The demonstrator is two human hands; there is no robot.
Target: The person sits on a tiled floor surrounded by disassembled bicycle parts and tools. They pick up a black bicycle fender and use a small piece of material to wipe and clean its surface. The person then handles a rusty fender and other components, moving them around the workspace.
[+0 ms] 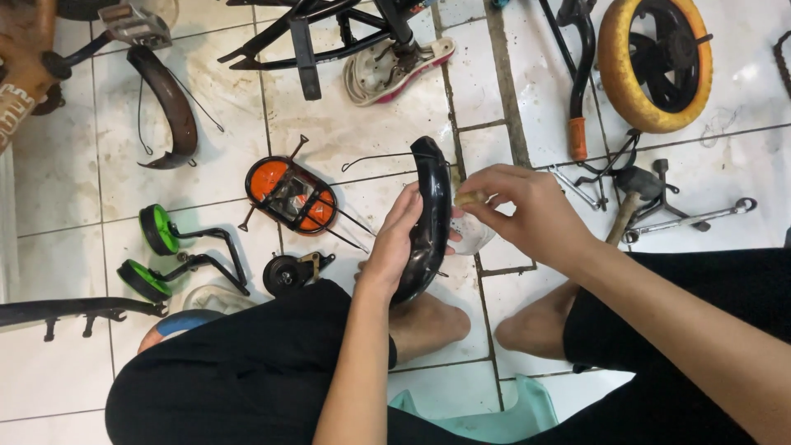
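From the head camera I see my left hand [398,239] gripping a black curved mudguard [428,216] upright above my bare feet on the tiled floor [362,132]. My right hand [527,210] pinches a small pale piece against its edge; an orange reflector [290,194] lies nearby

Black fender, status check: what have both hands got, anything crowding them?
Left hand grips black fender upright. Right hand pinches a small pale piece against its edge. Orange reflector lies apart, left.
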